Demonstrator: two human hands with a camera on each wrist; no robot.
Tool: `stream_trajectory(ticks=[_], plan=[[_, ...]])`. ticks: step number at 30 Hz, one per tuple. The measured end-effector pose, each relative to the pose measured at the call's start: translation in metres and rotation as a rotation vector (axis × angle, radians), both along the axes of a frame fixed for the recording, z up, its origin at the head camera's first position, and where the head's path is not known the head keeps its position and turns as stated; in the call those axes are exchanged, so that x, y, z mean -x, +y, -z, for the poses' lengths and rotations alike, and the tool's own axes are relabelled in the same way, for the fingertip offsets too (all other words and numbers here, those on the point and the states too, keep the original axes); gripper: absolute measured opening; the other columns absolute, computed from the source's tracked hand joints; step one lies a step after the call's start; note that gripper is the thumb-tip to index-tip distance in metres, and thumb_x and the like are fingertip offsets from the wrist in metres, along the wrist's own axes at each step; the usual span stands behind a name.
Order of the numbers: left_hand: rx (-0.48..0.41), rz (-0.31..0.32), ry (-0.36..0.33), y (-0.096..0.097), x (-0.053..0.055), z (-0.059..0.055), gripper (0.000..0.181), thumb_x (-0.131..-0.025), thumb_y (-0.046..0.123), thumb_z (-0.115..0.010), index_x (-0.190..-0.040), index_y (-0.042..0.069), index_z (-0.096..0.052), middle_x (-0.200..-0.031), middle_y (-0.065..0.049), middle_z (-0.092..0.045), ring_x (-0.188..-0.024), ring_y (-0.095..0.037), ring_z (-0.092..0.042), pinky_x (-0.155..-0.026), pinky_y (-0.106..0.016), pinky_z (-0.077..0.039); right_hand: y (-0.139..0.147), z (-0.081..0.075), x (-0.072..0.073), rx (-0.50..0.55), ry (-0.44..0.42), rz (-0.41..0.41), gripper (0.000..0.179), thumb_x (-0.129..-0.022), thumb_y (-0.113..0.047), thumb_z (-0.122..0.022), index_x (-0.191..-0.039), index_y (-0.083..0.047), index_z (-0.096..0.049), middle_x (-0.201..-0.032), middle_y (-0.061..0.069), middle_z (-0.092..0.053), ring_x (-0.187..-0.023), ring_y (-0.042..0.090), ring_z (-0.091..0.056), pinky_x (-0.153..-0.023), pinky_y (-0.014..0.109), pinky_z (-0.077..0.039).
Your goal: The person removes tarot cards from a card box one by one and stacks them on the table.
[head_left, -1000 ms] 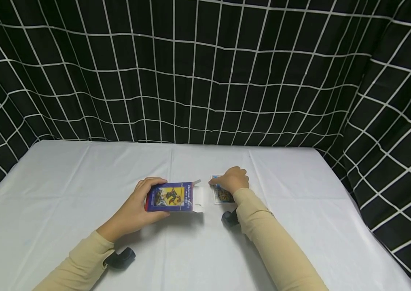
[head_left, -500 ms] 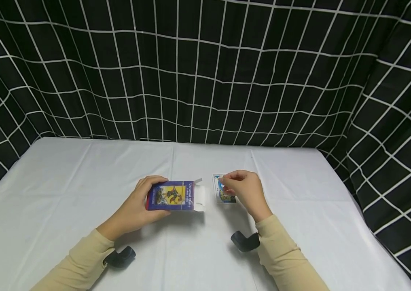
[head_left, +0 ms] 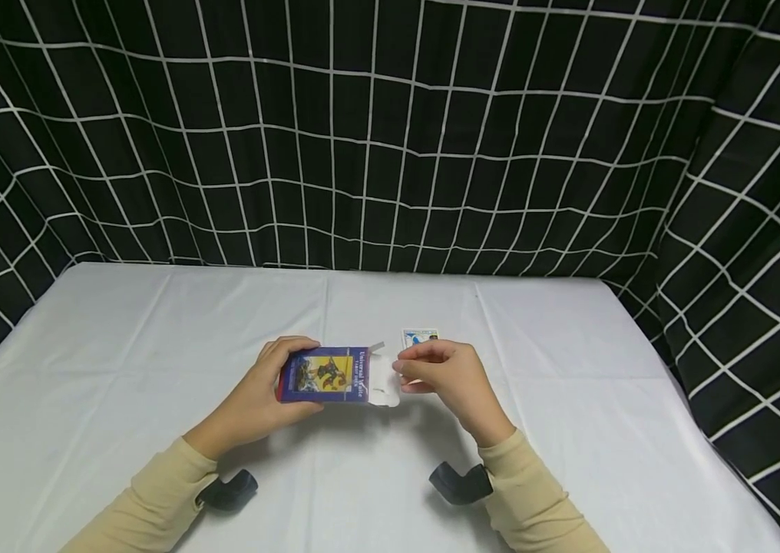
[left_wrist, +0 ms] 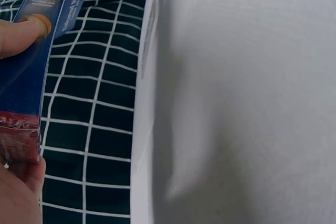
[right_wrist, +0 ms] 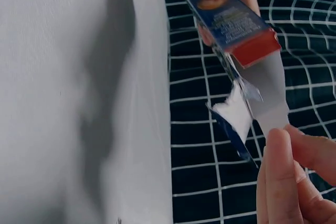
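Observation:
My left hand (head_left: 252,403) grips a blue tarot card box (head_left: 324,375) by its long sides, above the white table. The box lies sideways, its picture face up and its open end to the right. A white end flap (head_left: 383,380) sticks out there, and my right hand (head_left: 455,380) pinches its tip between thumb and fingers. In the right wrist view the long pale flap (right_wrist: 270,90) runs from the box's red edge to those fingertips, with a smaller torn-looking side flap (right_wrist: 236,111) beside it. Behind the right hand a tarot card (head_left: 421,336) lies on the table, partly hidden.
A white cloth (head_left: 176,330) covers the table. Black curtains (head_left: 335,138) with a white grid stand behind it and at both sides. A dark curved piece (head_left: 227,491) sticks out from the left sleeve, and a similar one (head_left: 461,484) from the right.
My right hand has come off the card on the table and moved to the box's open end, where it now pinches the flap. The left hand and box stay nearly still.

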State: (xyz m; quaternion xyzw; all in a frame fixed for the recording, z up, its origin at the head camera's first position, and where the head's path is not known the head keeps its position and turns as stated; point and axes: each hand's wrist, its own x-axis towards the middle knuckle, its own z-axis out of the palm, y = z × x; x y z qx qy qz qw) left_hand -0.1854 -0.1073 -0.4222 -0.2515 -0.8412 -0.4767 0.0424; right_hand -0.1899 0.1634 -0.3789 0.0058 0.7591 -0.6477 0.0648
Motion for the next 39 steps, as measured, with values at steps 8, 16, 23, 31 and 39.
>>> stream_trajectory(ticks=[8,16,23,31,39], plan=[[0.003,0.015,0.024,0.002,-0.003,-0.003,0.077,-0.072,0.01,-0.087,-0.138,0.012,-0.047,-0.139,-0.005,-0.052,-0.126,-0.018,-0.039,-0.105,-0.049,-0.037,-0.009,0.004,-0.004,-0.038,-0.012,-0.027,0.02,-0.081,-0.002,-0.073,-0.098,0.009,-0.072,-0.083,0.008,-0.073,-0.071,0.011,-0.069,-0.071,0.031,-0.06],[0.003,0.024,0.027,0.003,-0.002,-0.005,0.077,-0.072,0.012,-0.088,-0.138,0.012,-0.047,-0.138,-0.004,-0.052,-0.128,-0.016,-0.038,-0.107,-0.046,-0.037,-0.016,0.005,-0.008,-0.09,-0.012,0.014,0.018,-0.08,-0.01,-0.079,-0.089,0.004,-0.074,-0.078,0.007,-0.075,-0.068,0.009,-0.069,-0.07,0.029,-0.059],[-0.005,0.034,0.022,0.003,-0.003,-0.004,0.077,-0.072,0.013,-0.087,-0.138,0.012,-0.047,-0.139,-0.004,-0.051,-0.127,-0.016,-0.037,-0.106,-0.048,-0.037,-0.023,0.009,-0.008,-0.159,-0.005,0.058,0.02,-0.076,-0.016,-0.083,-0.082,0.0,-0.074,-0.072,0.003,-0.073,-0.064,0.008,-0.066,-0.066,0.026,-0.057],[-0.006,0.034,0.032,0.003,-0.003,-0.003,0.077,-0.072,0.013,-0.088,-0.138,0.012,-0.047,-0.139,-0.003,-0.051,-0.128,-0.015,-0.037,-0.107,-0.045,-0.036,-0.024,0.011,-0.008,-0.149,-0.007,0.049,0.019,-0.078,-0.014,-0.082,-0.084,0.002,-0.073,-0.074,0.003,-0.073,-0.066,0.007,-0.065,-0.067,0.025,-0.057],[0.001,0.012,0.037,0.002,-0.003,-0.003,0.077,-0.073,0.011,-0.087,-0.138,0.013,-0.047,-0.139,-0.004,-0.051,-0.126,-0.016,-0.039,-0.105,-0.047,-0.038,-0.016,0.001,-0.007,-0.111,-0.026,0.017,0.024,-0.079,-0.008,-0.078,-0.096,0.006,-0.07,-0.08,0.008,-0.072,-0.068,0.012,-0.068,-0.07,0.032,-0.06]])
